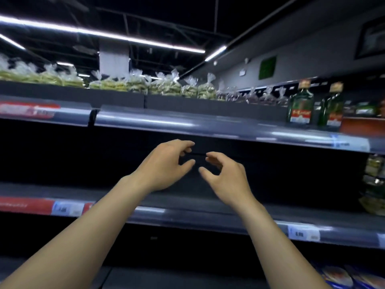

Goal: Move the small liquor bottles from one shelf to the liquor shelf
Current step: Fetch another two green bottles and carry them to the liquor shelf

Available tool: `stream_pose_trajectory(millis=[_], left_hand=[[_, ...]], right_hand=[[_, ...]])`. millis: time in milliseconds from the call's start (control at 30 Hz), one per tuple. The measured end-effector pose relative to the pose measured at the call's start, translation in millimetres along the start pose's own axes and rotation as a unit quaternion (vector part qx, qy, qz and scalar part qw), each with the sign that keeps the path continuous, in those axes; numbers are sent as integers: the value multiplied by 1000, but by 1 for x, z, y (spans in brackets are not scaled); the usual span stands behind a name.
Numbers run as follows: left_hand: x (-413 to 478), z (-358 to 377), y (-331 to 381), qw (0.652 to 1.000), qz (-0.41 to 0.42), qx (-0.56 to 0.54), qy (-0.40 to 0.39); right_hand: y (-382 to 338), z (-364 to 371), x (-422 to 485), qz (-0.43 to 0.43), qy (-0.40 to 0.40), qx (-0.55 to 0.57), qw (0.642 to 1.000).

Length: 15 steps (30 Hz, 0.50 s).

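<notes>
At a dim supermarket shelf, two bare hands hover with nothing in them, the bottles well off to the right.

The left hand [166, 163] and right hand [226, 181] hang close together before the dark middle shelf [208, 217], fingers [185, 144] loosely curved and apart, gripping nothing. Two green bottles [300, 106], likely the liquor in question, stand upright side by side at the right end of the upper shelf [166, 122], well apart from both hands. Paler bottles [375, 180] at the middle shelf's right edge are too blurred to identify. Glass of this kind is probably rigid, smooth, breakable and weighty for its size, so a wrap around the body below the shoulder looks safer than a pinch at the capped neck.
</notes>
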<state>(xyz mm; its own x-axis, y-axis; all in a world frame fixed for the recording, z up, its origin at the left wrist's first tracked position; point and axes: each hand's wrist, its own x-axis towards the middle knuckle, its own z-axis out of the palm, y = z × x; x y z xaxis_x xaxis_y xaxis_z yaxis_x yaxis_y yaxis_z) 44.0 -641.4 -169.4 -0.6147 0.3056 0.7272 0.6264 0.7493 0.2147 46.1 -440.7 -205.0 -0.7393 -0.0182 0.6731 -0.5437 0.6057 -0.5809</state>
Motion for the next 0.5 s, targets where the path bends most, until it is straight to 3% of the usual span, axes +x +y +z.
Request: stream_pose_trajectory(millis=[500], left_hand=[[118, 12, 72, 980, 177, -84, 39]], right_hand=[[-12, -111, 54, -25, 153, -61, 986]])
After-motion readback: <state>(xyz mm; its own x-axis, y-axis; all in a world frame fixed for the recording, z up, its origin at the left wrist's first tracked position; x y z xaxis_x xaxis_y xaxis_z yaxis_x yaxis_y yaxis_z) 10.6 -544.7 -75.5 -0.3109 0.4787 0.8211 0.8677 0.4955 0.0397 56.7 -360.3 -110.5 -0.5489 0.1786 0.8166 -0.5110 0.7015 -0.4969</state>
